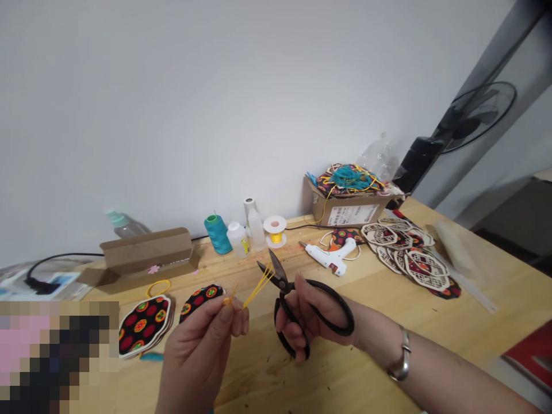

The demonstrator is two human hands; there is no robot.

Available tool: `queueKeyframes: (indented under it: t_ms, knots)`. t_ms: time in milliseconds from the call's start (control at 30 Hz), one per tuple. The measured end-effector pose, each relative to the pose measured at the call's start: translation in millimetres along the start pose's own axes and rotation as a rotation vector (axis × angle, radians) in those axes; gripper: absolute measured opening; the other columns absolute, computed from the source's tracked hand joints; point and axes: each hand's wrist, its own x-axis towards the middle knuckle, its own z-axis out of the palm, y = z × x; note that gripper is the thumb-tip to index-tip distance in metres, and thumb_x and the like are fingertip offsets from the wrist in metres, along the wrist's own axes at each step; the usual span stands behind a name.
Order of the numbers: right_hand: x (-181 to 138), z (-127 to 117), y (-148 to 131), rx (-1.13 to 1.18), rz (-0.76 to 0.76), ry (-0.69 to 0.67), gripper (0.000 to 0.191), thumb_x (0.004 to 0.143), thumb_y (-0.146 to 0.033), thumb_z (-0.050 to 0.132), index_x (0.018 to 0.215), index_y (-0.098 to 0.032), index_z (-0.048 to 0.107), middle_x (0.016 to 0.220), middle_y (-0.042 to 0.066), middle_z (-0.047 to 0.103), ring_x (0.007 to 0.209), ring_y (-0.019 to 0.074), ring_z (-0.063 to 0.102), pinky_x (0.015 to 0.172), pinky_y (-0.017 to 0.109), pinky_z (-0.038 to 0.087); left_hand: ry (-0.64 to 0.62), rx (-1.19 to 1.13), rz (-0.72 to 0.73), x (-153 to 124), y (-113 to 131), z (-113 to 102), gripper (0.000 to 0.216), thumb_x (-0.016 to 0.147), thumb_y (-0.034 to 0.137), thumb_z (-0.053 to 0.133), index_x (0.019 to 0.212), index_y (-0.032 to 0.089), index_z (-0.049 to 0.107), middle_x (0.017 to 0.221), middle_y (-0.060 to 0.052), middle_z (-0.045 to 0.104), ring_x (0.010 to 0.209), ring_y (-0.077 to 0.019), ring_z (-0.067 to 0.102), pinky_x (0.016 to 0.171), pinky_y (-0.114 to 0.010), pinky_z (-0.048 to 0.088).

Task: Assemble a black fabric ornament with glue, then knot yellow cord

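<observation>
Yellow cord [259, 286] is pinched between the thumb and fingers of my left hand [202, 339], and its strands stretch up to the right. My right hand [308, 316] grips black-handled scissors [282, 284] through their loops. The blades are parted, and the cord's far ends lie at them; whether they are between the blades or in front I cannot tell. Behind my left hand sits a stack of patterned fabric pieces [144, 325], dark with red and orange flowers. Another patterned piece [200, 299] is partly covered by that hand.
Along the wall stand a teal thread cone [218, 234], white bottles [238, 240] and a yellow cord spool [275, 232]. A glue gun [330, 256] lies behind the scissors. Openwork pieces [414, 259] and a filled cardboard box [349, 210] are at right; an open box [149, 253] is at left.
</observation>
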Motion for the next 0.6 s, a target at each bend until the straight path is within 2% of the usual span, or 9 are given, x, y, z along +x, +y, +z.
queueKeyframes:
  t_ms: [233, 367, 600]
  knots:
    - [0.1, -7.0, -3.1, -0.001, -0.011, -0.011, 0.071, 0.067, -0.079, 0.032, 0.07, -0.011, 0.054, 0.052, -0.004, 0.039, 0.045, 0.0078, 0.042, 0.048, 0.025, 0.044, 0.042, -0.006, -0.006, 0.8, 1.3, 2.1, 0.003, 0.069, 0.02, 0.068, 0.07, 0.017, 0.067, 0.055, 0.0, 0.053, 0.057, -0.0121, 0.049, 0.054, -0.023, 0.042]
    - [0.3, -10.7, -3.6, 0.005, -0.026, 0.018, 0.072, 0.068, -0.078, 0.031, 0.072, -0.01, 0.055, 0.051, -0.003, 0.04, 0.044, 0.0081, 0.043, 0.046, 0.026, 0.044, 0.05, 0.02, -0.029, 0.2, 1.0, 1.5, 0.007, 0.073, 0.02, 0.064, 0.067, 0.017, 0.065, 0.055, 0.001, 0.051, 0.058, -0.0114, 0.049, 0.055, -0.022, 0.043]
    - [-0.4, -18.8, -1.0, 0.017, -0.058, 0.007, 0.072, 0.07, -0.076, 0.031, 0.074, -0.008, 0.057, 0.052, -0.002, 0.042, 0.046, 0.009, 0.044, 0.047, 0.027, 0.045, 0.004, 0.052, 0.009, 1.3, 1.5, -0.6, 0.009, 0.075, 0.019, 0.062, 0.067, 0.018, 0.064, 0.057, 0.002, 0.051, 0.058, -0.0109, 0.049, 0.055, -0.022, 0.043]
